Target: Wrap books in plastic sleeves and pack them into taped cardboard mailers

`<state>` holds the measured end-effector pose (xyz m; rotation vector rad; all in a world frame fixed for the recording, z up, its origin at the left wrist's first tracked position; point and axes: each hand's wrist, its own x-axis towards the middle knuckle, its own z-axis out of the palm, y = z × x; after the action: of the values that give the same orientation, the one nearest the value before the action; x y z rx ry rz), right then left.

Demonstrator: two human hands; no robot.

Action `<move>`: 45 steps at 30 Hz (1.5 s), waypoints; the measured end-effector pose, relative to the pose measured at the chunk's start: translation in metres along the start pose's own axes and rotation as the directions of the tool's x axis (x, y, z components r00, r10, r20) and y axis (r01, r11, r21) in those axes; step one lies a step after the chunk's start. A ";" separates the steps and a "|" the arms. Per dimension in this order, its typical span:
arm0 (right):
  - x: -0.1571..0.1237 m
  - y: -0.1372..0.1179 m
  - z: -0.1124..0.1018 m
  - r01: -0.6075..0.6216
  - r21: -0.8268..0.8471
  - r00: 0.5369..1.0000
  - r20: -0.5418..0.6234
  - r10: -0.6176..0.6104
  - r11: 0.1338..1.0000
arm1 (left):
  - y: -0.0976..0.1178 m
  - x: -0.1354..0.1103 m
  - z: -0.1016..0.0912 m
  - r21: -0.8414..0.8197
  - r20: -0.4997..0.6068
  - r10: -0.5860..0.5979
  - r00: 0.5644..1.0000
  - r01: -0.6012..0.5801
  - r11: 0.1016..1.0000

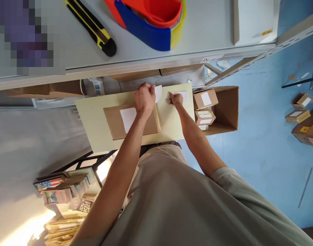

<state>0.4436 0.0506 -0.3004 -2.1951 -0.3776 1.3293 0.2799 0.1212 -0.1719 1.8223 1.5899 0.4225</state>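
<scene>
My left hand [146,97] is closed in a pinch on a white paper label [158,93], above the far edge of a flat cardboard box [150,124]. A white sheet [128,119] lies on top of that box, partly behind my left forearm. Beside it, my right hand [175,98] has its fingers pressed together at the left end of some white paper slips [184,96]; what they grip is too small to make out. Box and slips rest on a pale yellow board [91,119].
To the right, an open carton [226,109] holds several small labelled boxes [206,99]. A grey shelf [135,51] crosses in front, bearing a box cutter [94,29] and a tape dispenser [148,30]. Books [59,194] stand at lower left. More boxes [297,116] are at far right.
</scene>
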 end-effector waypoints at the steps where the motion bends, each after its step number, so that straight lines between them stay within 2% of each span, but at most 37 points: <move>1: -0.001 -0.001 0.000 -0.008 -0.001 1.000 -0.001 0.008 1.000 | 0.003 -0.010 -0.014 -0.045 -0.029 0.013 1.000 -0.014 0.999; 3: -0.002 -0.001 0.001 -0.021 0.000 1.000 -0.005 0.021 1.000 | 0.008 -0.036 -0.044 -0.146 -0.060 -0.006 0.998 -0.002 0.989; 6: -0.004 -0.002 0.001 -0.020 0.009 1.000 -0.013 0.020 1.000 | 0.007 -0.084 -0.088 -0.330 -0.047 -0.083 0.995 0.063 0.942; 9: -0.005 -0.007 -0.001 -0.023 0.007 1.000 -0.018 0.023 1.000 | -0.001 -0.134 -0.121 -0.448 -0.089 -0.143 0.986 0.089 0.890; 13: -0.018 -0.019 -0.005 -0.047 0.029 0.998 0.030 0.046 0.998 | -0.018 -0.185 -0.143 -0.505 -0.162 -0.198 0.967 0.091 0.858; 15: -0.042 -0.023 -0.007 0.026 0.091 0.998 0.056 -0.031 0.995 | -0.027 -0.201 -0.150 -0.537 -0.163 -0.212 0.964 0.094 0.838; 17: -0.084 -0.023 -0.007 0.144 0.190 0.982 0.097 -0.164 0.971 | -0.035 -0.211 -0.157 -0.572 -0.147 -0.228 0.963 0.105 0.814; 19: -0.139 -0.019 -0.004 0.218 0.305 0.942 0.183 -0.281 0.927 | -0.043 -0.215 -0.163 -0.597 -0.125 -0.238 0.963 0.119 0.793; 22: -0.228 -0.015 0.011 0.248 0.463 0.851 0.315 -0.419 0.851 | -0.052 -0.217 -0.174 -0.625 -0.066 -0.225 0.972 0.135 0.769; 24: -0.276 -0.017 0.029 0.265 0.515 0.829 0.310 -0.465 0.815 | -0.057 -0.218 -0.182 -0.640 -0.014 -0.203 0.979 0.147 0.754; 27: -0.322 -0.030 0.058 0.335 0.516 0.839 0.218 -0.499 0.789 | -0.064 -0.220 -0.200 -0.667 0.050 -0.162 0.986 0.154 0.729; 30: -0.343 -0.050 0.081 0.430 0.465 0.834 0.125 -0.538 0.774 | -0.078 -0.221 -0.225 -0.737 0.068 -0.126 0.990 0.135 0.662; 34: -0.360 -0.073 0.103 0.496 0.413 0.805 0.110 -0.582 0.764 | -0.106 -0.212 -0.263 -0.794 0.174 -0.038 0.984 0.163 0.586; 37: -0.372 -0.085 0.122 0.523 0.401 0.788 0.108 -0.606 0.752 | -0.128 -0.202 -0.290 -0.769 0.235 0.016 0.972 0.176 0.614; 41: -0.386 -0.095 0.154 0.565 0.363 0.768 0.098 -0.633 0.741 | -0.152 -0.192 -0.319 -0.738 0.260 0.053 0.964 0.163 0.655; 45: -0.396 -0.102 0.183 0.554 0.330 0.789 0.086 -0.609 0.764 | -0.175 -0.185 -0.338 -0.727 0.276 0.085 0.958 0.150 0.670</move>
<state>0.0989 -0.0075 -0.0201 -1.5209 -0.8139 1.1409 -0.1033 0.0405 -0.0109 1.1380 1.0072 0.6437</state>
